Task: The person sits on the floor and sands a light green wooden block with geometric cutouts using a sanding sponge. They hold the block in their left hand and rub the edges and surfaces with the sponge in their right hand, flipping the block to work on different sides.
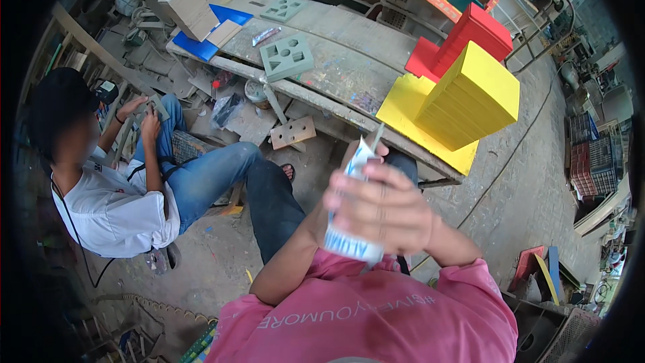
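Note:
In front of my chest, my right hand [386, 208] is closed on a white sheet with blue print [353, 245], which looks like sandpaper. The hand is blurred by motion, and the sheet's upper end curls up above its fingers. Behind it, my left hand [350, 152] is mostly hidden. Its visible fingers bend around a thin greenish piece [378, 137], of which only an edge shows. Close by, to the left of my hands, is a wooden piece with several holes [293, 133].
A long worn bench [349, 60] bears yellow panels [470, 97], red panels [474, 37], green boards with shaped cutouts [287, 57] and plain wood blocks [190, 12]. At left a seated co-worker [114, 208] handles a small piece. Crates [594, 161] stand at right.

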Motion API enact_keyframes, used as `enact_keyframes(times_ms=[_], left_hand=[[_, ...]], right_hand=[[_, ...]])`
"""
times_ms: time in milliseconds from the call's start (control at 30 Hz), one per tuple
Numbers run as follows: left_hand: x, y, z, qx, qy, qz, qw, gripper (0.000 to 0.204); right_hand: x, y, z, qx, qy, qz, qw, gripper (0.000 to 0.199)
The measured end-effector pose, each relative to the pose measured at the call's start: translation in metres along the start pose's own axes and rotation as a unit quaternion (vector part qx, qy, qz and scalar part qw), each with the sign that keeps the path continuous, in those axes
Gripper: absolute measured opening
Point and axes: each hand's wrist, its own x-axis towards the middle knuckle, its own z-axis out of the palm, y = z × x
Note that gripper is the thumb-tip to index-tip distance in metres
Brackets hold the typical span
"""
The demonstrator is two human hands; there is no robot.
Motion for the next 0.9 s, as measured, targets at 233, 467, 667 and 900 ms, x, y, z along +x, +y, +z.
enact_keyframes(times_ms=[233, 467, 667, 900], left_hand=[[-0.01, 0.017, 0.027, -0.227, 0.138, -0.244, 0.933, 0.098], [0.002, 0.021, 0.029, -0.137, 0.155, -0.154, 0.966, 0.098], [-0.007, 0.01, 0.022, -0.138, 0.095, -0.141, 0.976, 0.104], [-0.007, 0.013, 0.032, -0.148, 0.122, -0.16, 0.968, 0.105]], right_hand=[[0.019, 0.023, 0.002, -0.032, 0.087, 0.079, 0.993, 0.045], [0.0, 0.056, -0.002, -0.082, 0.077, 0.115, 0.987, 0.045], [0.01, 0.039, -0.009, -0.071, 0.052, 0.052, 0.995, 0.04], [0.012, 0.008, -0.002, -0.007, 0.031, 0.011, 0.999, 0.037]])
